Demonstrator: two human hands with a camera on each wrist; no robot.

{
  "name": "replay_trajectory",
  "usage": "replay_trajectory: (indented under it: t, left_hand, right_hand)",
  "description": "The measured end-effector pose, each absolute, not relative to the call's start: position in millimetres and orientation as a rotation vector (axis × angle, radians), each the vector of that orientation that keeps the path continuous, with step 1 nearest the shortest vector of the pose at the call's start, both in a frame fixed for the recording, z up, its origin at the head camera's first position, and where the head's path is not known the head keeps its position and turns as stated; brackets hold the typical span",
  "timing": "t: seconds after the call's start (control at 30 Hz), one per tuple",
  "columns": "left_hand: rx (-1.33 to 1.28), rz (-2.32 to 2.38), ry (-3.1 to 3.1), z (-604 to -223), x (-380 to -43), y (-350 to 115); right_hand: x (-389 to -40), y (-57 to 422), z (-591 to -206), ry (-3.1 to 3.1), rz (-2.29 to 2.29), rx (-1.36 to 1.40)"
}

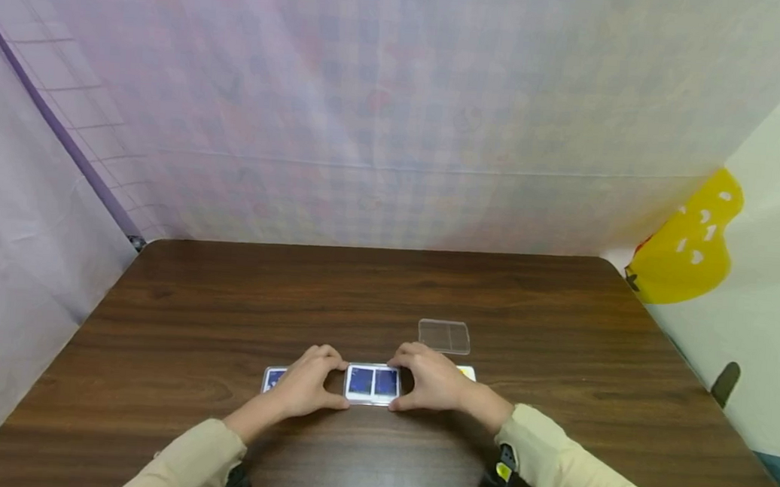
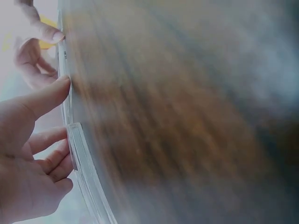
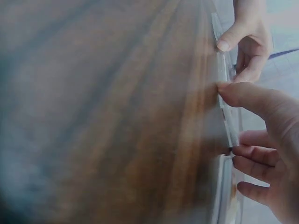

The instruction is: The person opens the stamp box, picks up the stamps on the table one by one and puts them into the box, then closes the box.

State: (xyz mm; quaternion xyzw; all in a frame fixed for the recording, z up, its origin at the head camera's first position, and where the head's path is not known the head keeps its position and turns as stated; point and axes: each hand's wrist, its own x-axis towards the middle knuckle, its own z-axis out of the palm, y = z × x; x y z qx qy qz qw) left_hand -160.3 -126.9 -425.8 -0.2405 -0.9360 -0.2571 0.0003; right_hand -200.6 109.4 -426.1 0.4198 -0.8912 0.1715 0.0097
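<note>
A shallow clear plastic case (image 1: 372, 384) lies flat on the table, with two blue white-bordered cards (image 1: 361, 381) side by side in it. My left hand (image 1: 308, 383) grips its left end, thumb at the near corner and fingertips at the far one. At the right end my right hand (image 1: 431, 380) holds the case the same way. Beneath the left hand, mostly covered, is another case with a blue card (image 1: 274, 377). A third, white and yellow piece (image 1: 467, 372) peeks out behind the right hand. Seen edge-on in the left wrist view, the neighbouring case (image 2: 88, 172) sits beside my left fingers.
A clear, flat plastic lid (image 1: 444, 336) lies behind my right hand. The brown wooden table (image 1: 223, 292) reaches back to a pale checked curtain (image 1: 386, 107). White sheets hang at both sides, and a yellow printed shape (image 1: 692, 242) shows at the right.
</note>
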Motion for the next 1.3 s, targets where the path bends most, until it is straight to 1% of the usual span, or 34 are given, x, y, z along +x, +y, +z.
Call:
replay_trajectory:
  t: [0.2,0.4,0.6,0.8,1.03,1.3]
  left_hand:
    - [-0.772,-0.772,-2.933,-424.4,-161.3,-124.9]
    - [-0.753,-0.803,-2.923,-428.2,-161.8,-127.1]
    - [-0.74,-0.822,-2.959,-426.1,-162.0,-127.3]
    - [-0.716,-0.86,-2.967,-419.0,-167.4,-116.2]
    - [-0.776,-0.846,-2.964,-415.4,-173.6,-81.2]
    - [-0.677,-0.815,-3.004,-418.1,-174.4,-48.6]
  right_hand:
    - [-202.6,106.3,-421.1,-2.757,0.394,1.331]
    - [-201.0,98.7,-424.5,-2.719,0.314,1.305]
    - [-200.1,103.1,-423.9,-2.758,0.39,1.292]
    - [-209.0,128.2,-418.2,-2.742,0.672,1.237]
    - [-231.7,164.2,-417.0,-2.708,0.933,1.114]
    - [-257.1,201.1,-423.6,-2.777,1.078,0.932]
